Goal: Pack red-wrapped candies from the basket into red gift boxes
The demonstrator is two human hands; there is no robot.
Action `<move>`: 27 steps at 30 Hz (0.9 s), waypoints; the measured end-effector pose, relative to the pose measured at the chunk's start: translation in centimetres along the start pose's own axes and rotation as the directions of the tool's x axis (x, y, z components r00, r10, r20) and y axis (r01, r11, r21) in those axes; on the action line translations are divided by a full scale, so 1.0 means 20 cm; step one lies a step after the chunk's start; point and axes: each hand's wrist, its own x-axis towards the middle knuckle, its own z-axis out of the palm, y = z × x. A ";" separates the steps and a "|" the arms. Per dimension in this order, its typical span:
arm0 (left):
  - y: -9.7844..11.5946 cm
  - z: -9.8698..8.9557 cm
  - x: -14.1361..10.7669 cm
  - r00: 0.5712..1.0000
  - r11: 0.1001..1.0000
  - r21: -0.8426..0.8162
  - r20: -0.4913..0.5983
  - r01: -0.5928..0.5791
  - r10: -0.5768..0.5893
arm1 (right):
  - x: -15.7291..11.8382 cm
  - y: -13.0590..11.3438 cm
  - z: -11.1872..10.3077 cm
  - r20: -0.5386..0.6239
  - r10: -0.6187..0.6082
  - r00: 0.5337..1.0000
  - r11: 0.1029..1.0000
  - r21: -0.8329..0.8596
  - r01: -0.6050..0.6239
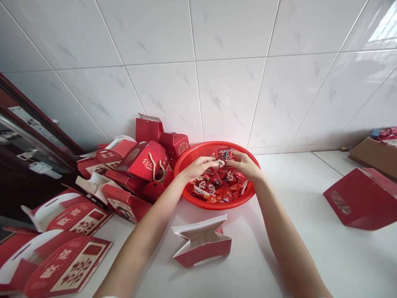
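Both my hands are over a red plastic basket that holds many small red-wrapped candies. My left hand has its fingers closed at a small red and white candy packet. The fingers of my right hand are closed on a red packet with a large dark character on it. The two packets overlap between my fingertips. In front of the basket, between my forearms, a small red box stands with its top open and pale inside showing.
At the left are several red gift boxes, one with a rope handle, some with open tops. Another red box stands at the right, near a brown carton. A tiled wall closes off the back.
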 end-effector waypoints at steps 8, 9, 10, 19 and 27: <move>-0.04 -0.01 -0.02 0.986 0.997 0.036 -0.153 -0.061 0.066 | -0.01 -0.01 0.01 0.042 0.035 0.998 0.999 -0.010 -0.034; -0.04 -0.01 -0.02 0.983 0.997 0.035 -0.168 -0.073 0.078 | -0.01 0.00 0.01 0.044 0.034 0.998 0.999 -0.006 -0.034; -0.04 -0.01 -0.02 0.981 0.996 0.026 -0.174 -0.083 0.086 | -0.01 0.00 0.01 0.042 0.031 0.999 1.000 0.001 -0.031; -0.02 -0.02 -0.03 0.972 0.989 -0.005 -0.190 -0.146 0.142 | -0.01 -0.02 0.01 -0.009 0.012 1.000 0.998 0.059 -0.011; -0.01 -0.01 -0.04 0.972 0.986 0.069 -0.171 -0.151 0.160 | -0.03 -0.03 0.01 0.054 0.027 0.998 0.999 0.018 -0.028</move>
